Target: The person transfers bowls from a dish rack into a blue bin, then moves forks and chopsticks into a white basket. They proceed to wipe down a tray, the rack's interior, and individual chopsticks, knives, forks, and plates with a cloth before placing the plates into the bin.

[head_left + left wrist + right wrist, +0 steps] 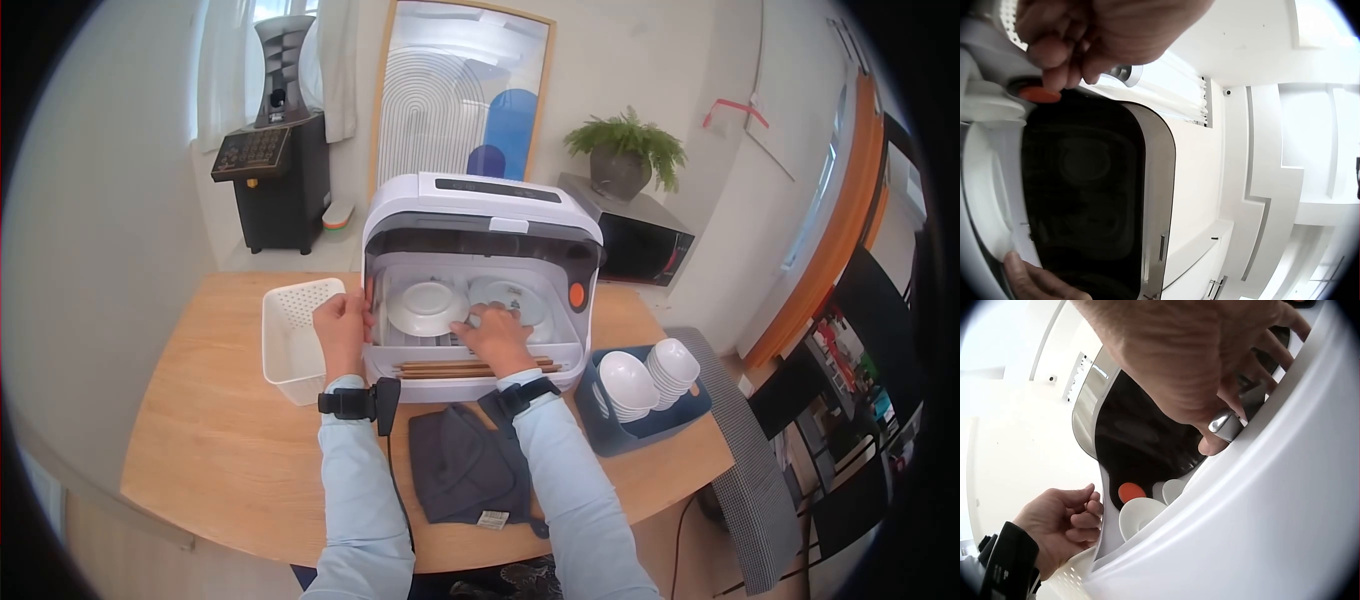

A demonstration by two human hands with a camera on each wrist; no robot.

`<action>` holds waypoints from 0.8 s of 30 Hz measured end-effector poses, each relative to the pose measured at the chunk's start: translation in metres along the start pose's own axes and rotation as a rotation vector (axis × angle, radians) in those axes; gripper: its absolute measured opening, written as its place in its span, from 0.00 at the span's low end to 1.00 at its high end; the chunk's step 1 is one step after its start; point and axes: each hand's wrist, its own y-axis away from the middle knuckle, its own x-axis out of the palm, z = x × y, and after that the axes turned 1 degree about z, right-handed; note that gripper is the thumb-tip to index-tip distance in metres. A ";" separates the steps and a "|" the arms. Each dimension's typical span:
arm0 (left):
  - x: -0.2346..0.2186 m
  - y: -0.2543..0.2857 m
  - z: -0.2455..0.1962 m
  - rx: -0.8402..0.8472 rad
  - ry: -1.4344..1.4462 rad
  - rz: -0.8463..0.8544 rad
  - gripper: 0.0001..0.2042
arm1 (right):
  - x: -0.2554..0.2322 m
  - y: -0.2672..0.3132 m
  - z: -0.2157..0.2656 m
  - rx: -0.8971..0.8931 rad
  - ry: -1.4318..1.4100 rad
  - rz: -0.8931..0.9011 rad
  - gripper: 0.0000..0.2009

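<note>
A white countertop dish cabinet (490, 194) stands with its dark see-through lid raised. Inside lean two white plates, a smaller left plate (426, 305) and a larger right plate (541, 305). My right hand (498, 335) reaches over the front rim, fingers spread across the right plate's lower part and thumb towards the left plate. A fingertip meets a plate's edge (988, 194) in the left wrist view. Beside the right thumb shows a shiny metal piece (1225, 425). My left hand (1063, 525) hangs loosely curled beside the cabinet's left side, near an orange disc (1131, 492), holding nothing.
Brown chopsticks (450, 371) lie in the cabinet's front tray. A white perforated basket (275, 350) stands left; a blue bin (625, 437) with stacked white bowls (628, 380) stands right. A dark grey cloth (465, 465) lies in front. Behind are a microwave (640, 245) and a plant (625, 160).
</note>
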 end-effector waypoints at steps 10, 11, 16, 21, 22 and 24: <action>-0.001 0.000 0.000 -0.005 0.013 -0.009 0.13 | 0.006 0.003 0.000 -0.069 0.048 -0.131 0.21; -0.001 -0.001 -0.001 0.001 0.017 -0.011 0.13 | 0.006 0.002 0.003 -0.117 0.045 -0.190 0.20; -0.002 0.000 -0.001 0.000 0.013 -0.020 0.13 | 0.010 0.002 0.032 -0.250 -0.231 -0.103 0.14; -0.004 -0.005 0.005 0.017 0.026 -0.020 0.13 | 0.025 -0.003 0.066 -0.359 -0.399 0.087 0.15; -0.004 -0.006 0.006 0.019 0.030 -0.020 0.14 | 0.028 -0.003 0.072 -0.397 -0.398 0.100 0.16; -0.006 -0.008 0.008 0.017 0.021 -0.016 0.14 | 0.031 -0.002 0.082 -0.402 -0.351 0.077 0.14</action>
